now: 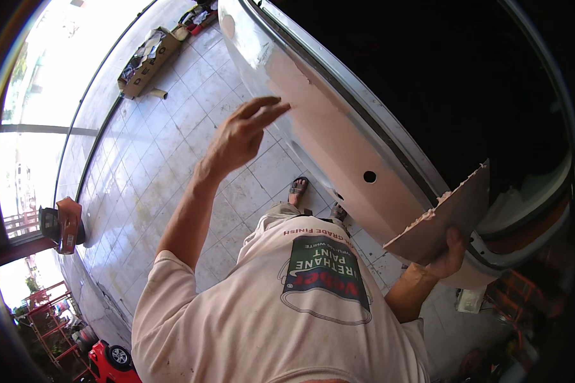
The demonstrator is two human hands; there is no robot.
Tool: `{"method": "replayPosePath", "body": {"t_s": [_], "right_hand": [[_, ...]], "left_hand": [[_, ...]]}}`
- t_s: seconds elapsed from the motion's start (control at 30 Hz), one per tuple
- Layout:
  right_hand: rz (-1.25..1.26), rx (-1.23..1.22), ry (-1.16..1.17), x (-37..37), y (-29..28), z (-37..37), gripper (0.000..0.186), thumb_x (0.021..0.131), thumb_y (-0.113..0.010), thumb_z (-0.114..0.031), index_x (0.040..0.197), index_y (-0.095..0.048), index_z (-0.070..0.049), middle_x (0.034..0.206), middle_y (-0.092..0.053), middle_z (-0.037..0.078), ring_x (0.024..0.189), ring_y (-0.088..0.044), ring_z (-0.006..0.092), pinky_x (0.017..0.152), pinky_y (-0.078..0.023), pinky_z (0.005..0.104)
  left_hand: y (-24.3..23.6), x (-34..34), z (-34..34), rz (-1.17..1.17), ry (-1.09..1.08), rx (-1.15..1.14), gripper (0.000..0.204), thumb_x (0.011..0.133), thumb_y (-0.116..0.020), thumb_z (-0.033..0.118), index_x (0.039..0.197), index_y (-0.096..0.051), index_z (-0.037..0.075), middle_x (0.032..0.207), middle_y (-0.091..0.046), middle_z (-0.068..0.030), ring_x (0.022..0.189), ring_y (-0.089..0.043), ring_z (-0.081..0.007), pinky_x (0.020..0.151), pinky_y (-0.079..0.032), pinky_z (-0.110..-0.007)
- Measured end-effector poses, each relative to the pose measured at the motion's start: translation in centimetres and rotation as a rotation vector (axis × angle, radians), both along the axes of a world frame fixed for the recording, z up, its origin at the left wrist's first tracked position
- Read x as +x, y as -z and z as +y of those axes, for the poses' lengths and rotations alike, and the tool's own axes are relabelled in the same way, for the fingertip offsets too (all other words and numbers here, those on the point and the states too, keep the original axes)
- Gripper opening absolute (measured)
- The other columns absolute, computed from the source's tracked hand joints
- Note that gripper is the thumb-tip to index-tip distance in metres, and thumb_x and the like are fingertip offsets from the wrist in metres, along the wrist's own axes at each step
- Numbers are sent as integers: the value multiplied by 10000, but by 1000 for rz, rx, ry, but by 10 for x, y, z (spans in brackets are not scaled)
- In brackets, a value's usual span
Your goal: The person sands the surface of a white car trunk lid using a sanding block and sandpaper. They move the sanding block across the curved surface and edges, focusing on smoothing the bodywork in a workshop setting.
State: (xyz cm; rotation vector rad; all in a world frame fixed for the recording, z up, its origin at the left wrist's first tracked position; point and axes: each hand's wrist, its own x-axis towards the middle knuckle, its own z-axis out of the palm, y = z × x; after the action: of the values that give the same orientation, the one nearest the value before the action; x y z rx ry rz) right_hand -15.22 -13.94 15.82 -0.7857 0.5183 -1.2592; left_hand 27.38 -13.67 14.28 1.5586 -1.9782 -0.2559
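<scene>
A car body panel (329,137), coated with pinkish filler over much of its face, runs diagonally from the upper middle to the lower right. A round dark hole shows in it. My left hand (239,137) is raised beside its upper part, fingers stretched out with nothing visible in them. I cannot tell whether the fingertips touch the panel. At the right, my right hand (448,255) grips a thin flat board (450,214) by its lower edge. Lumpy pinkish paste lies along the board's upper-left edge. The board overlaps the panel's lower end.
Pale tiled floor (191,134) stretches to the left. An open cardboard box (152,64) of odds and ends stands at the far upper left, a short tube (158,94) near it. A red car (112,360) shows at lower left. Beyond the panel is a deep dark opening (453,83).
</scene>
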Motion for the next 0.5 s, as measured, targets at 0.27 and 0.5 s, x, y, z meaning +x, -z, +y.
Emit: {"method": "replayPosePath", "body": {"t_s": [0.27,0.5], "right_hand": [[933,-520,363,-42,32,16,660,1011,-644,-421,1401,-548,103,1321,-638,251,1200,-674,324,991,-592,489],[1144,-799,481,-82,54,31,1014,876,-734,-772,1375,-571,95,1282,-644,245,1194,-677,395,996,-590,497]], "left_hand": [[37,70,-115,-38,-161,-249,553,957,-566,-117,1393,-729,183,1358,-713,-155,1212,-711,-359,1043,-601,-430],[34,2,-85,53,-130,-210,589,861,-607,-154,1351,-753,138,1297,-733,-132,1201,-695,-349,1052,-579,-435]]}}
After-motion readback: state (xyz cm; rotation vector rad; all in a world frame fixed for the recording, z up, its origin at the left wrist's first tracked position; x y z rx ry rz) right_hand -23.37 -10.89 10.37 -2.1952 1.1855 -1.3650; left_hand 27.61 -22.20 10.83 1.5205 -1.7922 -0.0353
